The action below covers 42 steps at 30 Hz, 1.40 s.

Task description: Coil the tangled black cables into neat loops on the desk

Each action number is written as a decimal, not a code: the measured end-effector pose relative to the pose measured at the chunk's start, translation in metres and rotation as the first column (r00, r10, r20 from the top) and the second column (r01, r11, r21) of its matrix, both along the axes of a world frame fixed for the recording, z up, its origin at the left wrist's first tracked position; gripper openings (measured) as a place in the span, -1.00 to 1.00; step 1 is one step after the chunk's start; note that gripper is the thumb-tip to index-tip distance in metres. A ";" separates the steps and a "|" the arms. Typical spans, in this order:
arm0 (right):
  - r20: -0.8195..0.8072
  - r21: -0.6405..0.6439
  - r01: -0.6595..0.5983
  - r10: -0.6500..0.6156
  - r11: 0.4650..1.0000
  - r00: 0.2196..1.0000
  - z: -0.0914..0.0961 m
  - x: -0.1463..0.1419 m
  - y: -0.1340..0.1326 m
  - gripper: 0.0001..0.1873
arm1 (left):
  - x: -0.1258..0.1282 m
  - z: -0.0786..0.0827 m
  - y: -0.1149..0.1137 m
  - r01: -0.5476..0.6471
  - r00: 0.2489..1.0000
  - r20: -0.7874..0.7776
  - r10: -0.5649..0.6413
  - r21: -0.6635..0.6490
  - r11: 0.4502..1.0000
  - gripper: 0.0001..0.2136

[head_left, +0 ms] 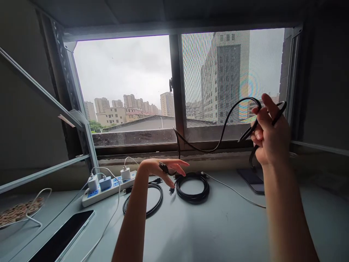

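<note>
My right hand (pixel 268 134) is raised in front of the window, its fingers curled round loops of a thin black cable (pixel 224 127). From there the cable sags leftward across the window, bends up, then drops behind my left hand (pixel 166 169). That hand hangs over the desk with its wrist bent and fingers stretched out. A black cable plug (pixel 164 167) is lodged between its thumb and forefinger. Beneath its fingertips lies a coiled black cable (pixel 192 198). Another coiled black cable (pixel 156 209) is partly hidden by my left forearm.
A white power strip (pixel 109 191) with several chargers stands at the back left. A phone (pixel 64 236) lies at the front left, a dark flat device (pixel 251 181) at the back right. White cords cross the desk (pixel 215 236). Metal shelf posts (pixel 87 134) frame the window.
</note>
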State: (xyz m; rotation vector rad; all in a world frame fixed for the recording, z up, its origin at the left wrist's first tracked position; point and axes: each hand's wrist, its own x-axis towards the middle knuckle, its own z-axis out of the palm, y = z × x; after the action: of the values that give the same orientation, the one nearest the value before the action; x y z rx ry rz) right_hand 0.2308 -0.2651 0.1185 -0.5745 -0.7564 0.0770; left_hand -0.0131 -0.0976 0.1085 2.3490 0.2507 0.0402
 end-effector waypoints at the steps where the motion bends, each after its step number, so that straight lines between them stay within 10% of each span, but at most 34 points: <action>1: -0.018 0.019 0.004 -0.003 1.000 1.000 0.000 0.001 0.000 -0.55 | -0.001 0.000 0.001 0.012 1.000 0.023 -0.012 -0.012 1.000 -0.34; 12: 0.059 0.071 -0.057 0.053 0.996 0.997 0.000 0.001 -0.002 -0.64 | 0.020 0.001 -0.014 0.217 0.933 0.346 -0.095 -0.332 0.918 -0.27; 19: 0.119 0.044 -0.077 0.071 0.996 0.990 0.004 -0.006 -0.007 -0.57 | 0.056 -0.011 -0.030 0.042 0.989 -0.126 -0.083 -0.297 0.954 -0.13; 24: 0.158 0.128 -0.149 0.128 0.981 0.979 0.004 -0.007 -0.020 -0.56 | 0.079 -0.038 -0.006 -0.276 0.951 -0.238 0.199 -0.352 0.894 -0.03; 29: 0.248 0.171 -0.296 0.249 0.940 0.936 0.005 -0.010 -0.036 -0.54 | 0.088 -0.060 0.020 -0.289 0.957 -0.206 0.205 -0.589 0.755 -0.21; 35: 0.250 0.028 -0.352 0.335 0.936 0.909 0.001 -0.006 -0.035 -0.50 | 0.088 -0.054 0.012 -0.054 0.927 0.084 0.366 -0.935 0.351 -0.60; 42: 0.295 -0.476 -0.136 0.303 0.869 0.906 -0.007 -0.003 -0.005 -0.44 | 0.061 -0.005 -0.034 -0.063 0.821 0.298 0.487 -0.800 0.597 -0.68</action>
State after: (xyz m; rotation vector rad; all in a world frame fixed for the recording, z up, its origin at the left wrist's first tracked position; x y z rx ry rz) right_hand 0.2280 -0.2702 0.1115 -0.9548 -1.1808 0.3784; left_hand 0.0480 -0.1315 0.1039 1.3403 0.3131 0.5834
